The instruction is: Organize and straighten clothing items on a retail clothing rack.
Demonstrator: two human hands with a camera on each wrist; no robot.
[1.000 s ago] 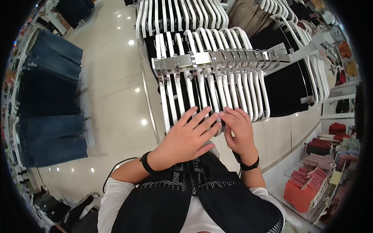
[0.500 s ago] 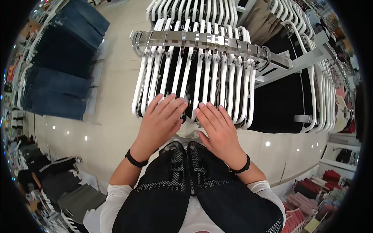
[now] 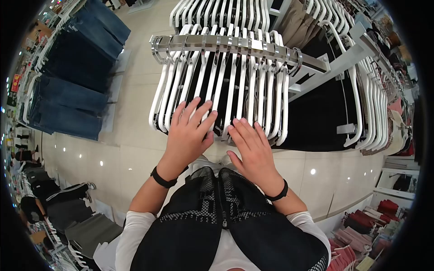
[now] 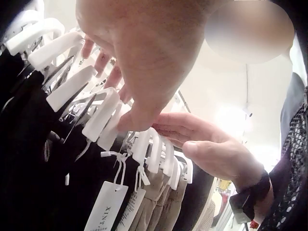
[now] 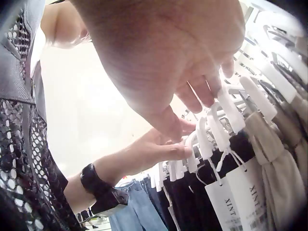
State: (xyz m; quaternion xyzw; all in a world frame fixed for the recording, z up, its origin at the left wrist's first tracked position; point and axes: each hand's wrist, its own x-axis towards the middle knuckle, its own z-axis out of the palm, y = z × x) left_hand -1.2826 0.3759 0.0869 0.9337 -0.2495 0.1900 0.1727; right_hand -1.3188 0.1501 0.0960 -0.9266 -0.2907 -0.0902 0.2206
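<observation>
A tight row of white hangers (image 3: 285, 101) hangs from a chrome rail (image 3: 194, 43) in front of me. My left hand (image 3: 186, 135) lies over the near ends of the left hangers, fingers straight and spread. Beside it, my right hand (image 3: 253, 151) rests its straight fingertips at the ends of the hangers right of the middle. Dark garments and beige trousers (image 4: 156, 197) hang below, seen in the left wrist view. White paper tags (image 5: 224, 204) dangle from strings under the hangers in the right wrist view. Neither hand grips a hanger.
More white hangers (image 3: 221, 13) fill a rail behind. Black garments (image 3: 312, 124) hang at right, close to a white frame arm (image 3: 334, 67). Jeans (image 3: 68, 106) hang on a rack at left. Folded red and pink clothes (image 3: 357, 235) sit on shelves at lower right.
My hands have moved apart, the left one leftward, and the hangers now spread further left. In the last half second, the left fingers have fanned wider and slid slightly farther over the hangers.
</observation>
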